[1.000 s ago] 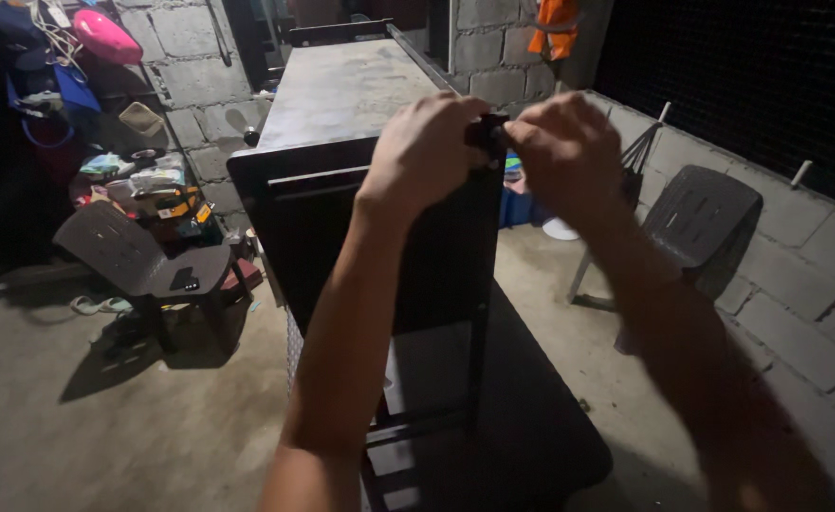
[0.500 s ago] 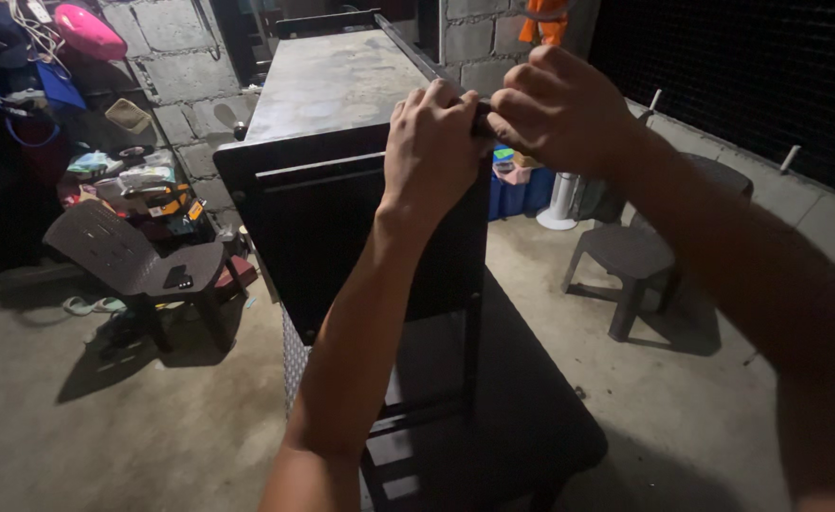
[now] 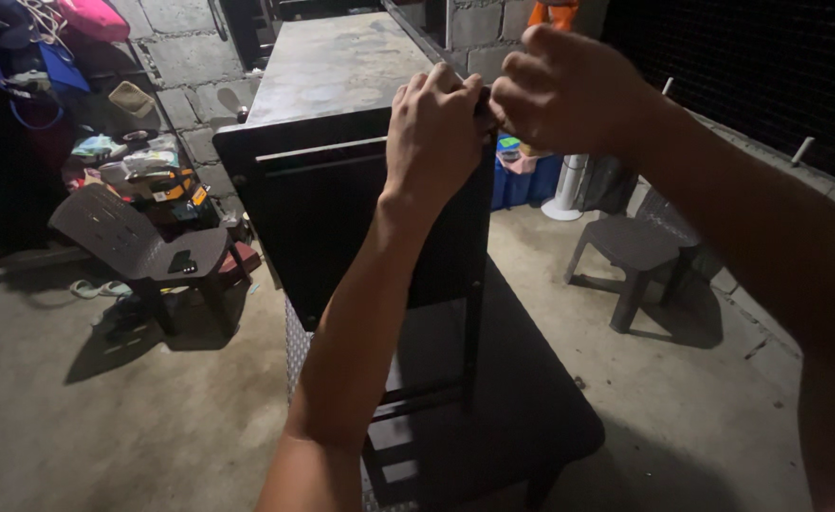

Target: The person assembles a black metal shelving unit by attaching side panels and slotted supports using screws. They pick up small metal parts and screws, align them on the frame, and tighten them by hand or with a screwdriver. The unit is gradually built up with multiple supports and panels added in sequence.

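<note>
1. Left hand (image 3: 433,128) gripping top edge of dark metal cabinet (image 3: 341,218) (centre frame).
2. Right hand (image 3: 569,90) at 1 o'clock, fingers curled closed at cabinet's corner; whatever it pinches is hidden.
3. Dark plastic chair (image 3: 142,251) at 9 o'clock.

Single head-worn view, angled downward — close over black cabinet (image 3: 341,218)

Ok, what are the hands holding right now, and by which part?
Both hands grip the dark metal cabinet at its top front right corner: left hand wrapped over the top edge, right hand pinching something small at that corner, too hidden to identify.
</note>
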